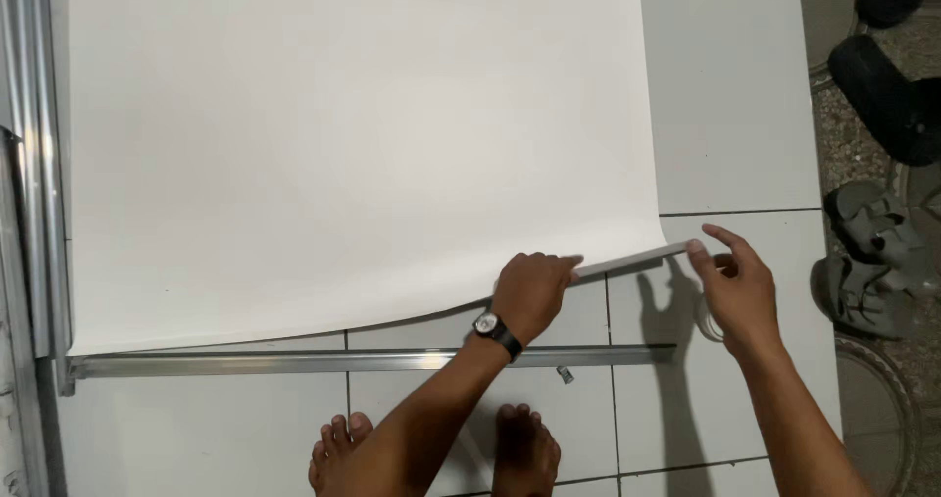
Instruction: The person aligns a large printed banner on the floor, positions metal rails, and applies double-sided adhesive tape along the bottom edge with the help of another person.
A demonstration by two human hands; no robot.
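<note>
Lower centre of the frame, the left hand (530,291) is pressing the white sheet (353,144) edge, its grip closed there; the right hand (740,286) is pinching the lifted corner strip (637,258), above the metal rail (372,361) on the tiled floor (735,115).

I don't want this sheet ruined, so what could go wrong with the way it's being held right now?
The left hand and right hand lift only the near right corner of the white sheet, so the raised edge could crease. The metal rail lies just under that edge and might scuff it. The bare feet stand close to the rail and could knock it.
</note>
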